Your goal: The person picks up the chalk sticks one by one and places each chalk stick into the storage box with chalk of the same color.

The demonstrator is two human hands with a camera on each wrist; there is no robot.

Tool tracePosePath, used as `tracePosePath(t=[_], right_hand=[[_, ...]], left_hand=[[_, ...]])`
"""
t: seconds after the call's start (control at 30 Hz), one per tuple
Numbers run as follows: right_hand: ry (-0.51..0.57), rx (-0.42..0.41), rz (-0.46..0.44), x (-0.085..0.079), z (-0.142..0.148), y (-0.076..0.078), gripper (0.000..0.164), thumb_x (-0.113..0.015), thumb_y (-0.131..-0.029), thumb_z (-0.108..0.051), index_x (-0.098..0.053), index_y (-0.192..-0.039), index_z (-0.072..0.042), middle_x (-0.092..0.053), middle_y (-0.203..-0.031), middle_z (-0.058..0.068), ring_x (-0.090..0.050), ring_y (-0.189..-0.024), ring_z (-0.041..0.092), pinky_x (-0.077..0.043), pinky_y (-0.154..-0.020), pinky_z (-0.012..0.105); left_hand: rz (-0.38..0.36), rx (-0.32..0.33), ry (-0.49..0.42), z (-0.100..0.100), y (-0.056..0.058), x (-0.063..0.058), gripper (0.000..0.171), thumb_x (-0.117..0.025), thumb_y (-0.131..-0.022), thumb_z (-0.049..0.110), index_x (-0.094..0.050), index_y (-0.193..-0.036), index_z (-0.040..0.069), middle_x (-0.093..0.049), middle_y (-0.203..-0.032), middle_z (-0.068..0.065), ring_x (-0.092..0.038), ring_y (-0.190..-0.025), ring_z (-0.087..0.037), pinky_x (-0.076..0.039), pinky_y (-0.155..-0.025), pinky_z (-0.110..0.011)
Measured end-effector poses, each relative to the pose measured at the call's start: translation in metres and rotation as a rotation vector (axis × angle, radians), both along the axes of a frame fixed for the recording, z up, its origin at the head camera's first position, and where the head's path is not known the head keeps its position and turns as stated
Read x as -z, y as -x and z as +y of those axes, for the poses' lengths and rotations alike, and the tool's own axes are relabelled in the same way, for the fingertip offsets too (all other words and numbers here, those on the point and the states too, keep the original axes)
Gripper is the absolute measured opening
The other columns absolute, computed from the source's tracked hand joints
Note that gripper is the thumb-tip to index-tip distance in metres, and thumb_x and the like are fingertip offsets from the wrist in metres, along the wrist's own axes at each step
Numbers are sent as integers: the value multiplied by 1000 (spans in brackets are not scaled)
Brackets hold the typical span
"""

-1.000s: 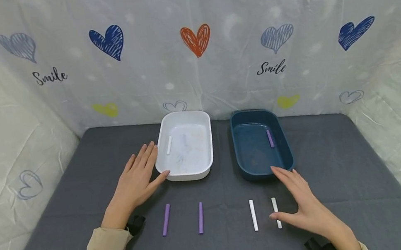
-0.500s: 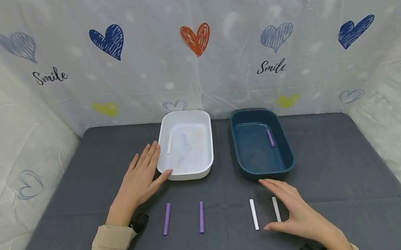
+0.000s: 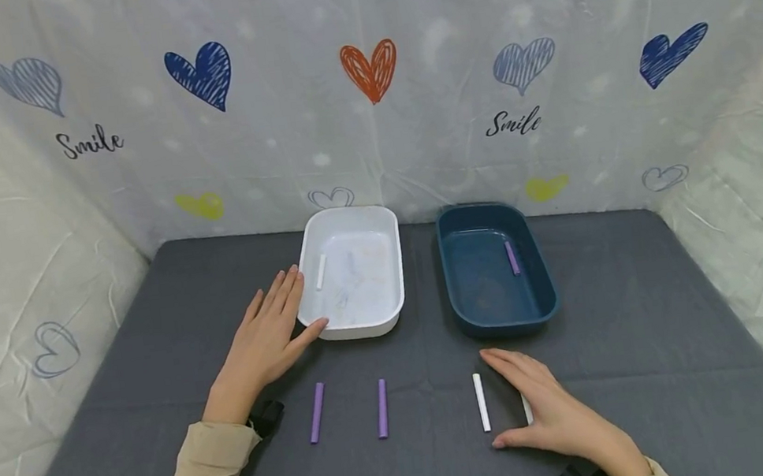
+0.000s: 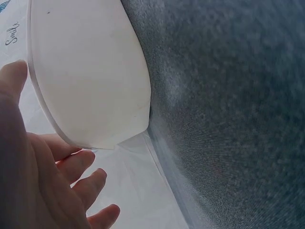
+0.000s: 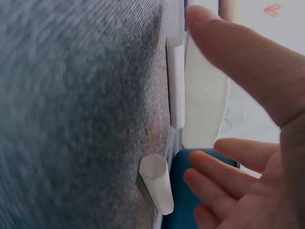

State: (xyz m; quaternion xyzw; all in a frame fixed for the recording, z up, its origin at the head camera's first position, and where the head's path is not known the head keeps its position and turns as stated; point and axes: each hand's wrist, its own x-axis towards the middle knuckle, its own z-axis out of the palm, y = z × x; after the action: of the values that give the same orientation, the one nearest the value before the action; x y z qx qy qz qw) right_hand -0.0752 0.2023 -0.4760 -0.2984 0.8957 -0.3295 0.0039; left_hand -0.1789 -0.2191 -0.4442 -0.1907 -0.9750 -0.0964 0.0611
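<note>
My left hand (image 3: 262, 348) lies along the left side of the white tray (image 3: 357, 330), its thumb at the near rim and its fingers extended. In the left wrist view, fingers (image 4: 76, 167) show beside the tray's outer wall. Over the cloth, my right hand (image 3: 545, 408) spreads thumb and fingertips towards the two ends of a white chalk stick (image 3: 482, 403), with a gap visible in the right wrist view. Partly hidden behind that hand is a second white chalk stick (image 3: 527, 409). Two purple chalk sticks (image 3: 316, 413) lie to the left, apart from both hands.
One white chalk stick (image 3: 321, 272) is inside the white tray. A dark blue tray (image 3: 507, 326) stands to its right and contains a purple chalk stick (image 3: 512, 258). Grey cloth (image 3: 126, 428) covers the table, and a printed curtain (image 3: 312, 135) hangs behind and on both sides.
My right hand has moved left and towards me, from beside the blue tray's front to the white chalk sticks, now partly covering the right one. The left hand has barely moved.
</note>
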Motion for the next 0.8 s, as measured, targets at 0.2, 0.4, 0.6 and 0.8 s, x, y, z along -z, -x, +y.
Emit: tracePosePath(t=[0.2,0.4,0.6,0.8], right_hand=[[-28,-7,-38,2,0,0,106,-89,-69,-47,-37,-154,-9,-37,-155,2,-36,-139,24,-30,-108,58],[-24,-17,-50,5,0,-1,100,-87,-74,-44,-38,-154,-10,-40,-154,4,-37,-139,27,-31,-108,59],[-27,-19,-104,7,-2,-1,96,-82,-79,-48,-35,-155,-14,-38,-156,2,-34,-143,25,-29,-111,58],[-21,-14,-123,6,-4,-1,96,-82,-79,-48,-35,-155,-15,-37,-156,3,-33,-144,24,-25,-114,57]], left_hand=[[-20,-4,5,3,-1,-1,90,-41,-99,64,-12,-159,3,-9,-166,-13,-9,-152,-30,-12,-119,-56],[-20,1,2,5,-2,-1,90,-41,-99,63,-13,-159,2,-8,-166,-13,-8,-152,-30,-13,-119,-56],[-32,3,-3,6,-2,0,90,-41,-99,63,-12,-159,3,-6,-166,-12,-8,-152,-30,-13,-119,-56],[-22,3,-14,6,-1,1,89,-42,-99,63,-14,-159,2,-7,-166,-12,-8,-152,-30,-13,-119,-56]])
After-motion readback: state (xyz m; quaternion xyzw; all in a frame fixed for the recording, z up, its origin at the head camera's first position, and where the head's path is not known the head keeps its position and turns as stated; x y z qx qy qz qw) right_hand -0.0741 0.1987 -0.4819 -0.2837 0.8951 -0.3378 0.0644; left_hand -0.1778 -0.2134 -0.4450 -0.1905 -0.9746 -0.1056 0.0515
